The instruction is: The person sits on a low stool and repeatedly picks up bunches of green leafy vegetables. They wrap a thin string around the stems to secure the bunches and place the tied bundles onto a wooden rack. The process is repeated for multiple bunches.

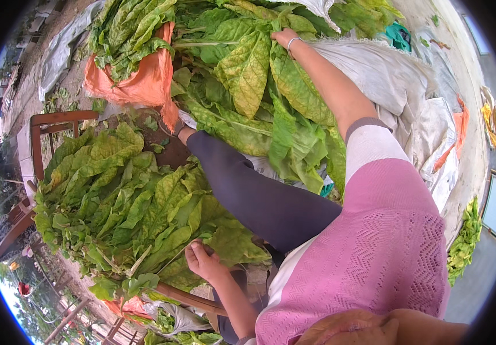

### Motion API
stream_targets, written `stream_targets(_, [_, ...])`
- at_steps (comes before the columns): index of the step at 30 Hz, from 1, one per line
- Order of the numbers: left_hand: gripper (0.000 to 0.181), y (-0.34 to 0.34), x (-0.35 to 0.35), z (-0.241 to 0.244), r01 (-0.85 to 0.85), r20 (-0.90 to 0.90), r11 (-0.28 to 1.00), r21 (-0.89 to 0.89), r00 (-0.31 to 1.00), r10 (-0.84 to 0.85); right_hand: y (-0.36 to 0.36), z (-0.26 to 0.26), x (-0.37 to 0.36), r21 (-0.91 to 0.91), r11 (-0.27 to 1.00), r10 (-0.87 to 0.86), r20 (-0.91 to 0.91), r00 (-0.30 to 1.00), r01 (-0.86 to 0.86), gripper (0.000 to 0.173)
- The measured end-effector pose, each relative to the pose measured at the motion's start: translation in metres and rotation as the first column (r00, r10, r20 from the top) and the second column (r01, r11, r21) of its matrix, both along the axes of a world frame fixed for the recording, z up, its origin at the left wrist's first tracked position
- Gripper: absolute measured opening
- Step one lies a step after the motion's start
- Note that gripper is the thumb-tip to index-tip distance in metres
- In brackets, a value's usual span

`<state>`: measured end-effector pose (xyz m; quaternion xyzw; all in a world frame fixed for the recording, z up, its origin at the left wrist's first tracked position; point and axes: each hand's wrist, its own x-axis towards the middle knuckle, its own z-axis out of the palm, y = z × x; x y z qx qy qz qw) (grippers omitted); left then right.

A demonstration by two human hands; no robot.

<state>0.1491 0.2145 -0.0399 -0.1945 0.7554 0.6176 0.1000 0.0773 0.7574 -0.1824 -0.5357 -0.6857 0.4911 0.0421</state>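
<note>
Large yellow-green leaves, apparently tobacco, lie before me in two heaps. My right hand [286, 38], with a bracelet at the wrist, grips the stem end of a leaf [297, 82] in the upper heap. More broad leaves [245, 71] hang beside and below it. My left hand [205, 258] is half curled at the edge of the lower leaf heap [118, 198]. From its pinched fingers a thin pale string [172, 260] runs to the leaves; whether it is string or a thin stem is hard to tell. A wooden bar [192, 298] lies below that hand.
My dark-trousered leg [261, 194] stretches between the heaps. An orange woven sack [131, 82] bearing leaves stands at upper left, near a wooden chair frame [62, 116]. White sacks [373, 64] lie to the right. More leaves [465, 246] rest at the far right.
</note>
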Motion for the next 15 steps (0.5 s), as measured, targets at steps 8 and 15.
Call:
stream_targets(8, [0.013,-0.007,0.011,-0.006,-0.019,-0.034,0.997,0.073,0.999,0.022,-0.045,-0.007,-0.029,0.056,0.991,0.122,-0.036,0.992,-0.120,0.078])
stream_targets(15, [0.014,-0.013,0.022,0.020,0.046,-0.075,0.990,0.131,0.997,-0.036,-0.107,0.091,-0.023,0.356,0.875,0.474,-0.487,0.733,-0.329,0.048])
